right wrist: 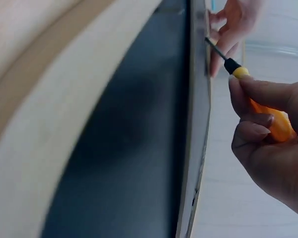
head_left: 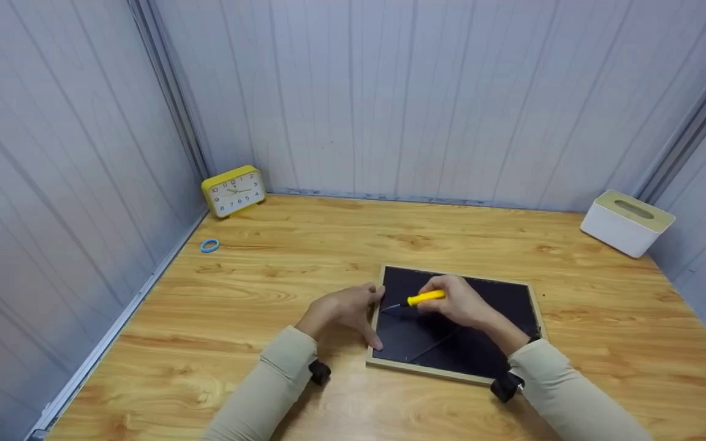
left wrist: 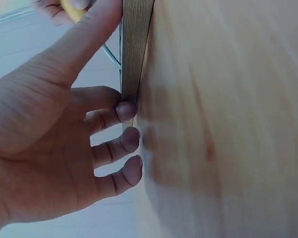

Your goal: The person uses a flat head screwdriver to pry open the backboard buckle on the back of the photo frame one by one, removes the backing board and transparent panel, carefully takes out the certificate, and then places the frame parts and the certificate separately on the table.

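Observation:
A picture frame [head_left: 417,337] lies on the wooden table with its black back panel up and pale wooden rim showing. My left hand [head_left: 347,309] holds its left edge, thumb on the near part and fingers against the rim's outer side in the left wrist view [left wrist: 134,49]. Over the panel, my right hand [head_left: 460,303] grips a screwdriver [head_left: 426,297] by its yellow handle, between thumb and fingers. The screwdriver's thin metal shaft slants down to the left, its tip close to the frame's inner left edge. Whether the tip touches is too small to tell.
A yellow alarm clock [head_left: 235,192] stands at the back left corner, with a small blue ring [head_left: 209,245] in front of it. At the back right sits a white tissue box [head_left: 626,223] with a wooden lid. Panel walls [head_left: 377,98] enclose the table.

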`<state>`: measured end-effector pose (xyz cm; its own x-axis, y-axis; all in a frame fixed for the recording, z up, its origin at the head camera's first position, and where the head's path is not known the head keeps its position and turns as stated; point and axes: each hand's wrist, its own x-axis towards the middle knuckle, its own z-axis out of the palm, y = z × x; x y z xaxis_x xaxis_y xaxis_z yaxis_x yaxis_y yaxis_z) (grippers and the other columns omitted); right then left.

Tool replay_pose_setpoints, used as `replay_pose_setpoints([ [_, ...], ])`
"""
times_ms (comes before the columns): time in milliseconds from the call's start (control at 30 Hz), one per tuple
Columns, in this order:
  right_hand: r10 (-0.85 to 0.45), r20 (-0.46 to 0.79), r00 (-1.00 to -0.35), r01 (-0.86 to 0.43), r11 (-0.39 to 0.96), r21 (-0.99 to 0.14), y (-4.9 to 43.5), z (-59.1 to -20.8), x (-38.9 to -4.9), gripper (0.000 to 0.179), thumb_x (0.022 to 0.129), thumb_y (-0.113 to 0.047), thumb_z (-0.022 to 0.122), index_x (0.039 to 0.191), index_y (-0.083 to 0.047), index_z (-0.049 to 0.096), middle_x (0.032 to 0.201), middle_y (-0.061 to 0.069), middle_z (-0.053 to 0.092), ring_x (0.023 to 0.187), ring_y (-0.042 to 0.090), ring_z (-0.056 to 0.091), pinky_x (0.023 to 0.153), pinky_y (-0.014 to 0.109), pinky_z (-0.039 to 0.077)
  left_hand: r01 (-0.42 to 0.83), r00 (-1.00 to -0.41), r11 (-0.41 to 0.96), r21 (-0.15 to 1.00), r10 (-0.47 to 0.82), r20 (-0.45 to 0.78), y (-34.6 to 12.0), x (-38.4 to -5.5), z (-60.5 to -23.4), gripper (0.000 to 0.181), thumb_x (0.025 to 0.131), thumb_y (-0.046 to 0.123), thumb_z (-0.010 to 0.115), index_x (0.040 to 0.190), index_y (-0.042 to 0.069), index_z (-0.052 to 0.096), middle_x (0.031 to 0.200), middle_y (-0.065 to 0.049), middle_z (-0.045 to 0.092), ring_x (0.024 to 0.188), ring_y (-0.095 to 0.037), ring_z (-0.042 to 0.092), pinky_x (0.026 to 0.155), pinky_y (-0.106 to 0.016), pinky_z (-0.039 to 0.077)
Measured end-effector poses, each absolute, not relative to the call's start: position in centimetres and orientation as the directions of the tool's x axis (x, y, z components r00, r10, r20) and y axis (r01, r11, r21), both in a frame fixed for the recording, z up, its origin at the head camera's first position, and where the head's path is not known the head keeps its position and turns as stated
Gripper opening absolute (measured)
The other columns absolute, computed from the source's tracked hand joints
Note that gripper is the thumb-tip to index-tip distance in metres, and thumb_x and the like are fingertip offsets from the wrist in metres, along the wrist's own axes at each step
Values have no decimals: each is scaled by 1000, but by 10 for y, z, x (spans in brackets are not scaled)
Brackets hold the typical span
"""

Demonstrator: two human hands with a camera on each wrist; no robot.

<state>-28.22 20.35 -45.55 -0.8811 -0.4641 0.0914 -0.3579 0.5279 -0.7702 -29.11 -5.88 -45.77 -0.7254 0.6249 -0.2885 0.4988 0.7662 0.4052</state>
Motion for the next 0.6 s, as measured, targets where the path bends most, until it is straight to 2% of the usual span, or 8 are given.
replay_pose_setpoints([
  [133, -418, 82, -905, -307, 506, -806, 192, -449, -280, 21, 90, -18, 77, 105, -4, 74, 94, 7, 67, 74, 20, 62, 64, 27, 52, 497, -722, 764, 411, 627, -293, -60, -292, -458, 123, 70, 54, 87, 160, 10, 17, 155, -11, 34, 133, -24, 44, 108, -35, 39],
  [267, -407, 79, -910, -312, 545, -778, 174, -437, -277, 20, 91, -16, 75, 106, -2, 74, 88, 6, 68, 68, 21, 60, 58, 27, 50, 506, -725, 770, 388, 624, -292, -62, -291, -458, 123, 69, 56, 87, 160, 10, 19, 153, -13, 36, 133, -25, 44, 108, -36, 39],
  [367, -425, 95, -900, -355, 591, -724, 155, -424, -276, 14, 91, -11, 75, 99, -1, 73, 85, 5, 67, 67, 18, 60, 58, 27, 50, 517, -729, 764, 387, 629, -270, -62, -292, -458, 119, 69, 56, 88, 159, 11, 26, 146, -12, 43, 127, -24, 49, 105, -35, 42],
  [467, -451, 108, -886, -402, 631, -664, 137, -410, -276, 6, 89, -6, 74, 86, -2, 71, 74, 2, 64, 60, 13, 55, 54, 26, 47, 520, -726, 751, 407, 640, -251, -62, -293, -458, 114, 68, 55, 88, 158, 12, 31, 141, -11, 46, 125, -24, 50, 103, -35, 43],
  [600, -488, 82, -869, -435, 674, -597, 118, -396, -273, 21, 89, -3, 72, 71, -6, 62, 58, -3, 50, 48, 10, 43, 46, 24, 36, 479, -728, 753, 451, 628, -274, -61, -293, -457, 113, 69, 52, 89, 156, 9, 32, 149, -12, 44, 134, -23, 45, 107, -35, 40],
])
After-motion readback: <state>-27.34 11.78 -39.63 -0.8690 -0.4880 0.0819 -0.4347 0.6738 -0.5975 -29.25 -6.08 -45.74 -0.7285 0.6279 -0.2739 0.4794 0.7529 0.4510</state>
